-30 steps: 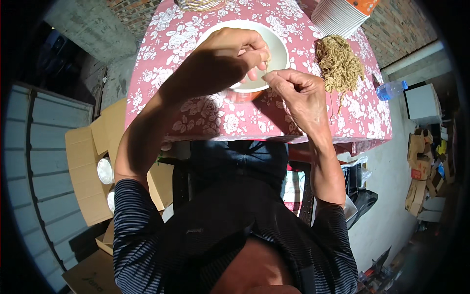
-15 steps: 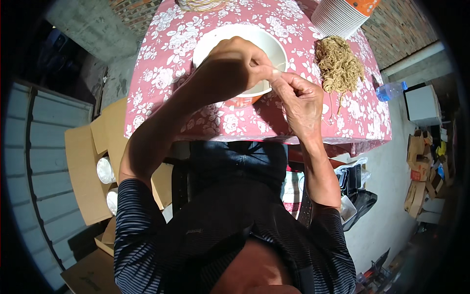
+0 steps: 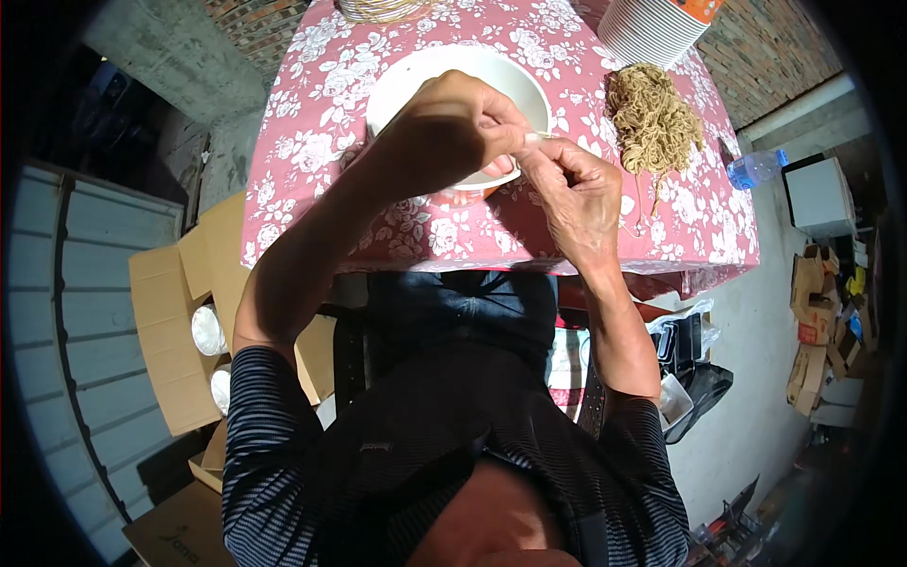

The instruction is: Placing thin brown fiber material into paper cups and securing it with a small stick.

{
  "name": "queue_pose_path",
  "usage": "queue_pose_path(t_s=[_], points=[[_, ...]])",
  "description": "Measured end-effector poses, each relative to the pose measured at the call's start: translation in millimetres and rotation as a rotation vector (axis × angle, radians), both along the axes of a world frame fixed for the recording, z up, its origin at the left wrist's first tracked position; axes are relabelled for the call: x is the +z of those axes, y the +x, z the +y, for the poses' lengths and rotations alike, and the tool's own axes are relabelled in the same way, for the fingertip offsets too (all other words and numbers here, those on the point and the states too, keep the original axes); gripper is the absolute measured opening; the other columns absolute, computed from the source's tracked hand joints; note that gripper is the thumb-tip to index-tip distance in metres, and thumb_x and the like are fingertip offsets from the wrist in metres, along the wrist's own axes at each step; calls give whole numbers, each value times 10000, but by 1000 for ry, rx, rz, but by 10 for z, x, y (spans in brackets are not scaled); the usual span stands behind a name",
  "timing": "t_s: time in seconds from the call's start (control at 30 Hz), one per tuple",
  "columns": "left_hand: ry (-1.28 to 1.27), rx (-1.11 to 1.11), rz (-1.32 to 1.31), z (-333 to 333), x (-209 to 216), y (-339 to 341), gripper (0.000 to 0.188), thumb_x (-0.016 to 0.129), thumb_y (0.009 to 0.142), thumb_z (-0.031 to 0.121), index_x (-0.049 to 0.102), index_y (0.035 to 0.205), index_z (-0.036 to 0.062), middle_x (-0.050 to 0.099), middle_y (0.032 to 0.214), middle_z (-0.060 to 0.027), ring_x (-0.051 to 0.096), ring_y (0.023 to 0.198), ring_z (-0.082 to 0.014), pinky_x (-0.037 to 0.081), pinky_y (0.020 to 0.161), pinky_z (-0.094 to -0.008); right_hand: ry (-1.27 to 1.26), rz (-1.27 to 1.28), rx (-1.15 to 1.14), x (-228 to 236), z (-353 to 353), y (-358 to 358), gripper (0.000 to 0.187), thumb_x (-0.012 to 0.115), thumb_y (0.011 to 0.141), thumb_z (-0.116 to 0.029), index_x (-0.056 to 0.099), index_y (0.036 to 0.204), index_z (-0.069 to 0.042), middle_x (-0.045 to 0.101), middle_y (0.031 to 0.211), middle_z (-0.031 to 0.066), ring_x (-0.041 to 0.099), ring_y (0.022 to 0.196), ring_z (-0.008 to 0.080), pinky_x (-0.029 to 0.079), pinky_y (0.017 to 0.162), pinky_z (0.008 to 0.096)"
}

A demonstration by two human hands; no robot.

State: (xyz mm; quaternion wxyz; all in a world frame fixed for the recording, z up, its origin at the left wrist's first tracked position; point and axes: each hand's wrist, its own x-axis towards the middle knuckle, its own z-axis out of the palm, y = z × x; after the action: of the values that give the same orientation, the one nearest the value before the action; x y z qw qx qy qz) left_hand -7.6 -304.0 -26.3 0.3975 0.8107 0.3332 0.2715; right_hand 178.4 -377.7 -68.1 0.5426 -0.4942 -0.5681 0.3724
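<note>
A white round paper bucket (image 3: 505,71) with an orange patch low on its outside stands on the flowered tablecloth in front of me. My left hand (image 3: 458,118) reaches across it, fingers curled and thumb pinching at the bucket's near right rim. There its fingertips meet those of my right hand (image 3: 578,189), which is also closed in a pinch. What lies between the fingertips is too small to make out. To the right of the bucket is a tangled heap of tan string (image 3: 652,118), with loose ends trailing toward the table's near edge.
A nested stack of white and orange buckets (image 3: 647,33) stands at the far right. Coiled pale rings (image 3: 383,9) lie at the back. A clear bottle (image 3: 756,168) is beyond the table's right edge. Open cardboard boxes (image 3: 175,331) are on my left.
Both hands keep their pinch at the bucket rim. My left fingers have shifted slightly, with more fingertips showing below the thumb. The whole view has moved a little.
</note>
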Motion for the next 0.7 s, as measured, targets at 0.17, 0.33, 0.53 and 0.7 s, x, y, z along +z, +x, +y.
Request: queue_pose_path(t_s=[0.17, 0.33, 0.53, 0.7], points=[[-66, 40, 40, -36, 87, 42, 263, 681, 978, 183, 740, 1037, -66, 759, 895, -149, 729, 846, -152, 569, 760, -273, -2, -40, 22, 4, -34, 30, 154, 703, 990, -111, 776, 1033, 17, 507, 656, -90, 411, 620, 7, 348, 544, 207], [-199, 123, -100, -17, -29, 94, 306, 604, 992, 247, 721, 1016, -35, 731, 888, -142, 679, 739, -177, 544, 712, -312, -61, 47, 35, 43, -51, 92, 160, 657, 1015, -86, 682, 1117, 34, 490, 715, -75, 409, 651, 15, 363, 583, 204], [-463, -125, -244, -59, 137, 157, 315, 591, 1012, 299, 707, 987, 7, 701, 872, -101, 673, 810, -171, 518, 780, -283, 106, -211, 101, 152, -311, 389, 139, 551, 998, 16, 500, 1127, 6, 568, 815, 45, 564, 731, 106, 490, 677, 278], [-274, -285, -4, 22, 18, 384, 190, 626, 1030, 167, 679, 1019, -15, 679, 798, -26, 598, 707, -75, 477, 667, -251, 473, -598, 194, 562, -349, 697, 181, 613, 855, 155, 597, 977, 22, 642, 854, 124, 649, 731, 237, 515, 656, 333]])
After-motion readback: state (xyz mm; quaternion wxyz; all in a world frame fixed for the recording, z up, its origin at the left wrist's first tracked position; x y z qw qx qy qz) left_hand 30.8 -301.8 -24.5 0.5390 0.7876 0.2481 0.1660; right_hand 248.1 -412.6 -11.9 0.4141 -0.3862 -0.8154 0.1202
